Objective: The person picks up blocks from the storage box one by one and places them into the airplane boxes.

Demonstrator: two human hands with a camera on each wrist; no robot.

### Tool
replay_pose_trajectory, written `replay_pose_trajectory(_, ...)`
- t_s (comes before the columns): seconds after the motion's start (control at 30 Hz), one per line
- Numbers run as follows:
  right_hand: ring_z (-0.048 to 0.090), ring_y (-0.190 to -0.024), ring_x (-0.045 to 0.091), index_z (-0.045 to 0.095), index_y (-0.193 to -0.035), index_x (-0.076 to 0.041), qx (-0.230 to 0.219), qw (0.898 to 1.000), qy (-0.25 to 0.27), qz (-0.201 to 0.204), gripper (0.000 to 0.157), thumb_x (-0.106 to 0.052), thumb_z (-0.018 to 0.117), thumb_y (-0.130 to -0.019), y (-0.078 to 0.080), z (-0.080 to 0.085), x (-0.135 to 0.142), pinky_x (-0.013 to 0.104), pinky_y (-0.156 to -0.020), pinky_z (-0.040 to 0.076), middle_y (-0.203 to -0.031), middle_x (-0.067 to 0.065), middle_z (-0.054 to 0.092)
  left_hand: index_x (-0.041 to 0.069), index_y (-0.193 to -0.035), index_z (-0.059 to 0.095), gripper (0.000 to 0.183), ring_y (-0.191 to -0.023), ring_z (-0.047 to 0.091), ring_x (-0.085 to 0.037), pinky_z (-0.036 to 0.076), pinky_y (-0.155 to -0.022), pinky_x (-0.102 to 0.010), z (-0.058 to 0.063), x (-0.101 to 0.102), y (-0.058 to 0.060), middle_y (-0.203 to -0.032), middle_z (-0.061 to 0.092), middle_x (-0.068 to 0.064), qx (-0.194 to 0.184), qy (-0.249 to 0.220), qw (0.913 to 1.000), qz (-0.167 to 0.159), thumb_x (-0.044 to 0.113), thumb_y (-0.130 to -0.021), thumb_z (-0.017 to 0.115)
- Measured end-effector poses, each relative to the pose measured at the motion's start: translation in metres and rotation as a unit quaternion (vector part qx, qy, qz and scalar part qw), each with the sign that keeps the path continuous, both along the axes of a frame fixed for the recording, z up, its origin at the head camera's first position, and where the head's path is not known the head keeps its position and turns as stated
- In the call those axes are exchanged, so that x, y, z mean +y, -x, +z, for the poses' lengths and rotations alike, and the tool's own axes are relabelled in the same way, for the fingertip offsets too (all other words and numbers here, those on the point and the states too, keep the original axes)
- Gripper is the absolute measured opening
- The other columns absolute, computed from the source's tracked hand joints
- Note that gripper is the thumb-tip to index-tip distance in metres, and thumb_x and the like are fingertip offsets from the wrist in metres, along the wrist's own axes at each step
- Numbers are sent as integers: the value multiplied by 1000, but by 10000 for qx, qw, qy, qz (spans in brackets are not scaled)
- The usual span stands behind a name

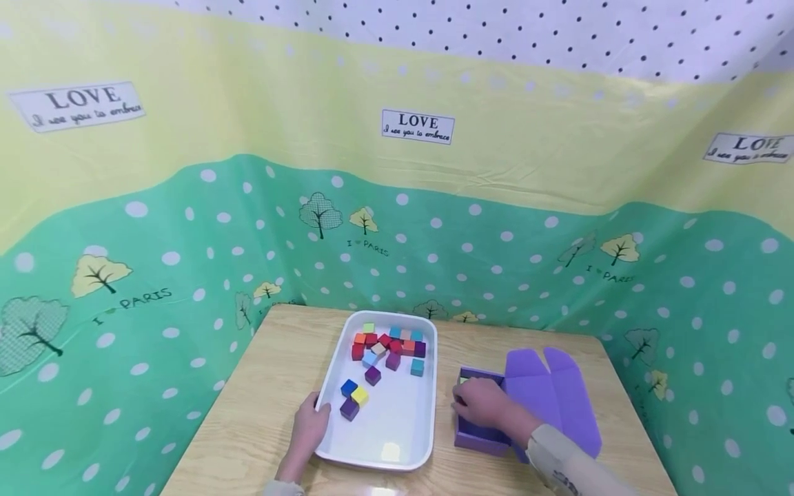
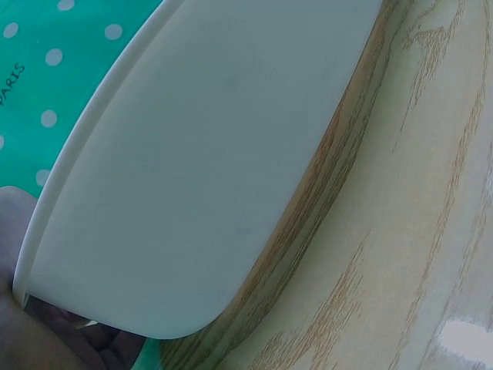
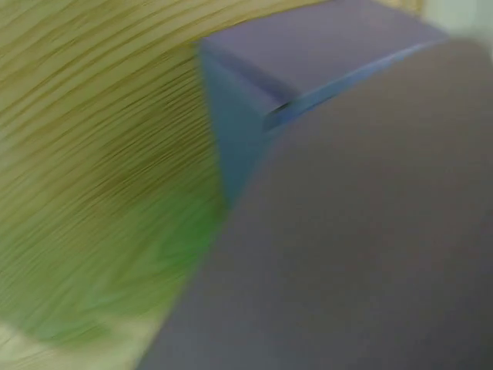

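Green-and-yellow cloth (image 1: 267, 207) behind the worktop (image 1: 248, 399) reads "LOVE", "I see you to embrace", "PARIS". My left grip (image 1: 310, 425) pinches the white tray (image 1: 403, 410) of coloured cubes (image 1: 393, 360); whether my right grip (image 1: 482, 401), at the purple box (image 1: 480, 441), pinches anything, I cannot tell.

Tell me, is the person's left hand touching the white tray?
Touching. The head view shows the left hand gripping the left side of the white tray, its thumb over the rim.

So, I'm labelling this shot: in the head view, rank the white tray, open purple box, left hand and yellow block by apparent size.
1. White tray
2. Open purple box
3. Left hand
4. Yellow block
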State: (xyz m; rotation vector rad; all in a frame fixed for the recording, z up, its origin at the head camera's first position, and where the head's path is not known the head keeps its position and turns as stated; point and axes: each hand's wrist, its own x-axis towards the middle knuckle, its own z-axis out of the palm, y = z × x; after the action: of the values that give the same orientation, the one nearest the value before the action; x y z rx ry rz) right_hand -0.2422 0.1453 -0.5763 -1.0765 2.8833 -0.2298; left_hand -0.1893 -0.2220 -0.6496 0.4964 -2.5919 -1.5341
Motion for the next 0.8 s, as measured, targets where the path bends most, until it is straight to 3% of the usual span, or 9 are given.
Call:
replay_pose_trajectory(0.2, 38, -47, 2, 58, -75, -22, -127, 9995, 81, 275, 8, -28, 60, -80, -10, 15, -34, 18, -39, 33, -60, -15, 42, -3, -121, 45, 38, -107, 46, -40, 40, -86, -49, -2, -1, -1, -121, 46, -26, -101, -56, 9999, -76, 12, -86, 47)
replay_pose_trajectory(0.37, 41, -50, 3, 63, -83, -20, -137, 9996, -33, 242, 13, -32, 62, -79, -6, 23, -59, 18, -42, 36, -67, -13, 46, -4, -120, 46, 38, -107, 47, -40, 40, -86, -50, 0, -1, 2, -120, 47, -25, -11, -91, 9999, -63, 12, -85, 47)
replay_pose_trajectory(0.63, 51, -66, 10, 63, -95, -16, -17, 9996, -166, -211, 25, -29, 68, -74, 29, 9, -95, 26, -58, 46, -80, -5, 55, -3, -118, 47, 36, -106, 47, -39, 40, -86, -50, 3, -4, 4, -118, 48, -25, 49, -89, 9999, 4, 11, -86, 48)
replay_pose_trajectory(0.8, 53, -78, 16, 62, -102, -15, -303, 9951, -261, -901, 31, -19, 69, -72, 53, -8, -114, 32, -66, 47, -86, -2, 57, -4, -118, 48, 35, -106, 47, -39, 39, -87, -50, 0, -3, 0, -118, 49, -26, 73, -97, 9999, -29, 10, -86, 47)
